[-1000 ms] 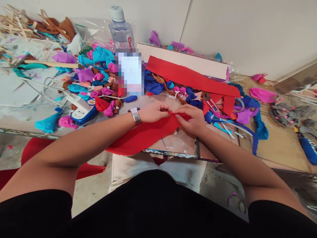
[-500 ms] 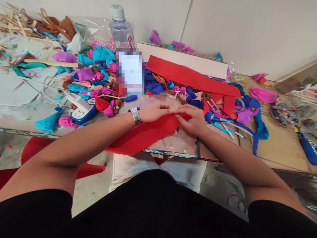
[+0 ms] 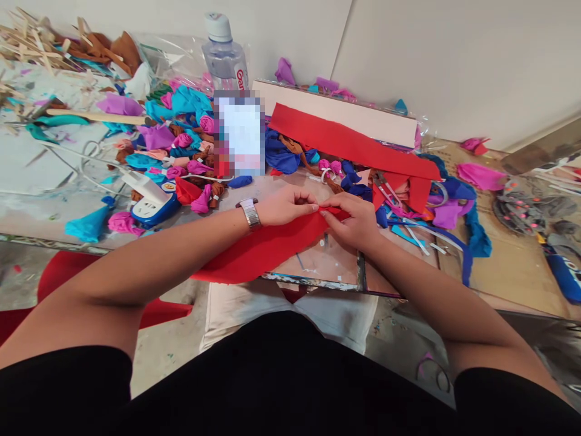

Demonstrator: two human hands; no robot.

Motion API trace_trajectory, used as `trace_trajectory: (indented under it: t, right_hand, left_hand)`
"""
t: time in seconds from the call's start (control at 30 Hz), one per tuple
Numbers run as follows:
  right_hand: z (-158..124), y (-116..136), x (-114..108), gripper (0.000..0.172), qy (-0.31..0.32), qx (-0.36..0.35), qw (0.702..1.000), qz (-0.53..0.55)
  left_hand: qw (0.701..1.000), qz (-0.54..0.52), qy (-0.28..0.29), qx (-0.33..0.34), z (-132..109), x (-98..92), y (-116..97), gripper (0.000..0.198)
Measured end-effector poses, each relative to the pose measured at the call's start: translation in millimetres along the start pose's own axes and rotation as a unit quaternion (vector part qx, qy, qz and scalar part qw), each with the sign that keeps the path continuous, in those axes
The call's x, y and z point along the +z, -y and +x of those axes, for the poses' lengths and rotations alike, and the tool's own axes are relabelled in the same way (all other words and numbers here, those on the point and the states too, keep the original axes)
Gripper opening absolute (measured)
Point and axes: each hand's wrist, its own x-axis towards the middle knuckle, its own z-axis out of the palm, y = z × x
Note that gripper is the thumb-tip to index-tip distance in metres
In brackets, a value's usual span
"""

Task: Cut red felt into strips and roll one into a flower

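Observation:
Both hands meet over a strip of red fabric [image 3: 254, 251] that runs from the table's front edge up to my fingers. My left hand [image 3: 290, 206], with a metal-banded watch [image 3: 249, 214] on the wrist, pinches the strip's end between thumb and fingers. Close beside it, my right hand [image 3: 351, 219] grips the gathered or folded tip, thumb pressed against the fingers. A second red strip [image 3: 349, 142] lies beyond my hands across the pile. Scissors [image 3: 385, 189] rest on red scraps near my right hand.
A bottle [image 3: 226, 60] and a blurred phone [image 3: 242, 136] stand at the back. Left are rolled fabric pieces [image 3: 184, 140], a power strip [image 3: 154, 206], green-handled pliers [image 3: 59, 120] and wooden sticks [image 3: 34, 39]. Cardboard [image 3: 503, 248] lies on the right.
The fingers of my left hand have shifted slightly, and a little more of the red fold shows between the hands. Otherwise things lie as before.

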Motion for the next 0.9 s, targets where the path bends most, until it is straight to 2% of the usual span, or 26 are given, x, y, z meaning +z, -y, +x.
trace_trajectory:
  t: [0.27,0.63,0.9]
  right_hand:
    - [-0.3,-1.3,-2.1,0.009,0.013,-0.009,1.000,-0.008]
    - [0.4,-3.7,1.0,0.006,0.013,0.020,1.000,0.012]
    - [0.6,-5.3,-0.8,0.009,0.030,0.011,0.999,-0.005]
  left_hand:
    - [1.000,-0.018,-0.008,0.009,-0.8,2.4,-2.0,0.039]
    - [0.999,-0.021,-0.027,0.020,-4.0,7.3,-7.6,0.036]
    - [0.997,0.049,-0.051,0.027,-5.8,8.4,-8.0,0.034]
